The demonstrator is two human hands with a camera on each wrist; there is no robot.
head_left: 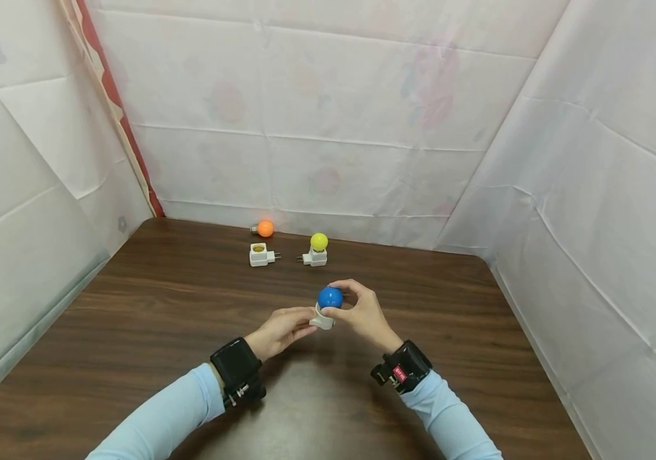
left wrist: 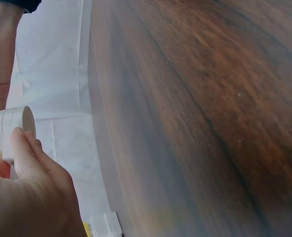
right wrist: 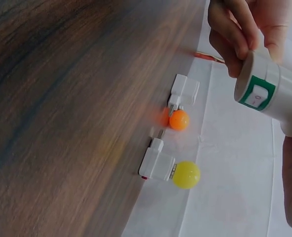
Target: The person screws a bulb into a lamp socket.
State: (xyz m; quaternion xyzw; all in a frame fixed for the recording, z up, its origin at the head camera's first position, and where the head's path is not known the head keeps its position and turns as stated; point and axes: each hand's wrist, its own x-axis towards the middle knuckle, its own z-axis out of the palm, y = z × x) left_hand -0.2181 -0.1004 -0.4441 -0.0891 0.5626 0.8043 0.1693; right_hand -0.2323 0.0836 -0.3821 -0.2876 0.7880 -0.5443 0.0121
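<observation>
Between the fingers and thumb of my left hand (head_left: 278, 329), a white lamp socket (head_left: 323, 321) is held above the table. My right hand (head_left: 366, 314) pinches a round blue light bulb (head_left: 330, 297) at the socket's mouth. Whether the bulb's base is threaded in is hidden by the fingers and the socket rim. In the right wrist view the socket (right wrist: 269, 89) shows a white rocker switch on a green plate, and only a sliver of the blue bulb appears at the edge. The left wrist view shows my left hand (left wrist: 37, 192) gripping the socket's side.
Farther back on the dark wooden table (head_left: 190, 281) lies an orange bulb (head_left: 266, 228) on its side. Near it are a bulbless white plug-in socket (head_left: 259, 257) and another plug-in socket (head_left: 317, 258) bearing a yellow bulb (head_left: 319, 241). White cloth (head_left: 328, 96) hangs behind and at both sides.
</observation>
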